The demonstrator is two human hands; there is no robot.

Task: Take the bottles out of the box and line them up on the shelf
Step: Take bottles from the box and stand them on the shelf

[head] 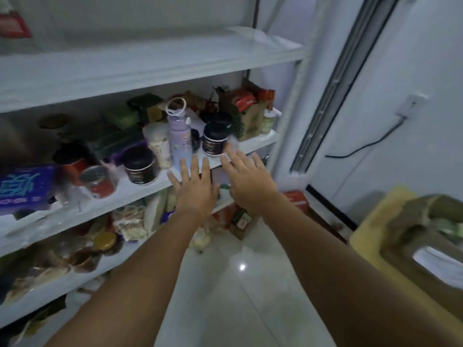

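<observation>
Both my arms reach toward the white shelf in the middle of the rack. My left hand is spread flat with straight fingers just below a lilac bottle with a white loop cap. My right hand is also spread, empty, close to a black-lidded jar near the shelf's front edge. A second black-lidded jar stands further left. A cardboard box with an open top sits at the lower right on something yellow.
The shelf is crowded: a red-labelled jar, a purple carton, packets and bags at the back right. The top shelf looks bare. Lower shelves hold jars and bags. Pale tiled floor lies below; a wall socket is at right.
</observation>
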